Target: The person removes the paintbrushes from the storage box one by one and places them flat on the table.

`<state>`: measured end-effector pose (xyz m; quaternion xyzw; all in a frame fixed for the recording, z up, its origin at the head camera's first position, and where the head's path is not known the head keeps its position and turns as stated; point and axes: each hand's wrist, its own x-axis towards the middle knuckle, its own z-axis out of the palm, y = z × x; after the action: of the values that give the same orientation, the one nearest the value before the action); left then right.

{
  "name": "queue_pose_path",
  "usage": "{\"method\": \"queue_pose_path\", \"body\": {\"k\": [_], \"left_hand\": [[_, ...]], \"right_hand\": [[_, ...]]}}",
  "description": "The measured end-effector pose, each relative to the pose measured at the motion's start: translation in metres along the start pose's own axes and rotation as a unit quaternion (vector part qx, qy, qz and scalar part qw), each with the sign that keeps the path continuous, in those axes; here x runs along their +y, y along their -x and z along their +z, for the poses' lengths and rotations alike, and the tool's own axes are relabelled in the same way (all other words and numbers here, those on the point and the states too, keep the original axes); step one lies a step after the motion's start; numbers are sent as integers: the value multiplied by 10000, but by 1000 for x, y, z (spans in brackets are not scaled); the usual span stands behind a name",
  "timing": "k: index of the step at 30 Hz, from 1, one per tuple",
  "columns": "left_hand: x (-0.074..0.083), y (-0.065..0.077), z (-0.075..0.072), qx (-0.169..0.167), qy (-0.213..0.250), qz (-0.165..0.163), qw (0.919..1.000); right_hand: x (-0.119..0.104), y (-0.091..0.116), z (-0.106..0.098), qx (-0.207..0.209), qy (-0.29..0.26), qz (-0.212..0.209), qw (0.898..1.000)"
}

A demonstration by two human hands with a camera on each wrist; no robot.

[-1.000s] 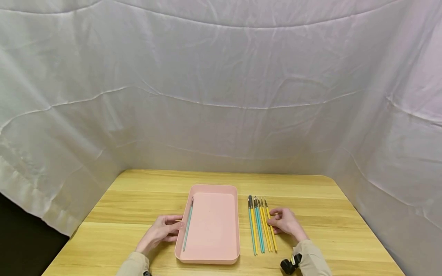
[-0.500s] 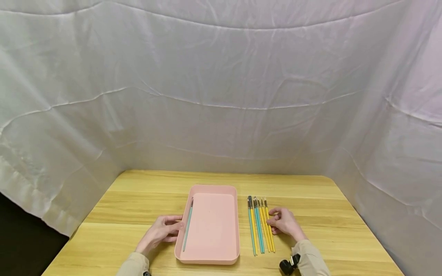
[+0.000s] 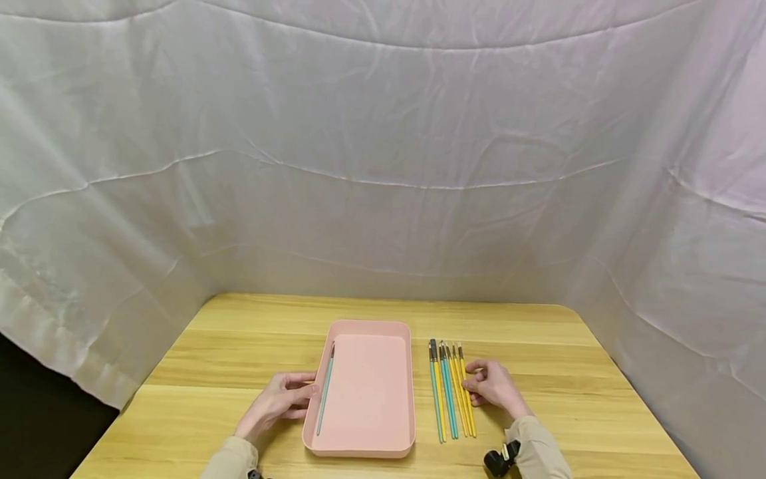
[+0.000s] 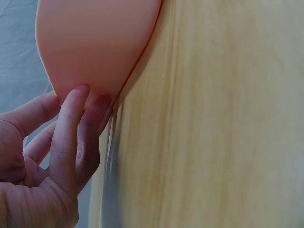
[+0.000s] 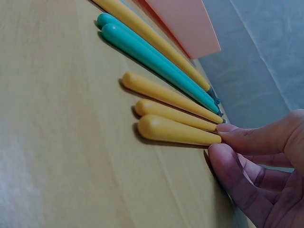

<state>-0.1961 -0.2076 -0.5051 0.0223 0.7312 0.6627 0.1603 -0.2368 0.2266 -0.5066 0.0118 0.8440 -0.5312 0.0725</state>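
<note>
My left hand (image 3: pixel 284 399) grips the left wall of a pink tray (image 3: pixel 366 392), thumb at the rim and fingers against the outside in the left wrist view. One teal paintbrush (image 3: pixel 326 398) lies in the tray along its left side. To the right of the tray, several yellow and teal paintbrushes lie side by side on the table, bristles pointing away. My right hand (image 3: pixel 495 387) pinches the outermost yellow paintbrush (image 5: pixel 175 132) between thumb and finger. Its handle lies close beside another yellow paintbrush (image 5: pixel 171 114) in the right wrist view. A teal pair (image 5: pixel 156 66) lies further along.
The wooden table (image 3: pixel 598 412) carries everything. Pale grey curtains (image 3: pixel 383 219) hang around its back and sides. A strip of table separates the tray from the paintbrush row. A black wrist device (image 3: pixel 501 460) sits at the right sleeve (image 3: pixel 538 449).
The outermost yellow paintbrush has shifted slightly left, its handle end now closer to its neighbour. My right hand moved a little left with it. My left hand and the tray stayed put.
</note>
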Motion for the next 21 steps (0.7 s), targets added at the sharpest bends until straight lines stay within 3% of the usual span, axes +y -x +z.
{"method": "queue_pose_path", "body": {"k": [8, 21], "left_hand": [[1, -1, 0, 31, -9, -4, 10000], [1, 0, 1, 75, -36, -15, 10000]], "right_hand": [[0, 0, 0, 39, 49, -54, 10000], [3, 0, -7, -83, 146, -534, 9984]]}}
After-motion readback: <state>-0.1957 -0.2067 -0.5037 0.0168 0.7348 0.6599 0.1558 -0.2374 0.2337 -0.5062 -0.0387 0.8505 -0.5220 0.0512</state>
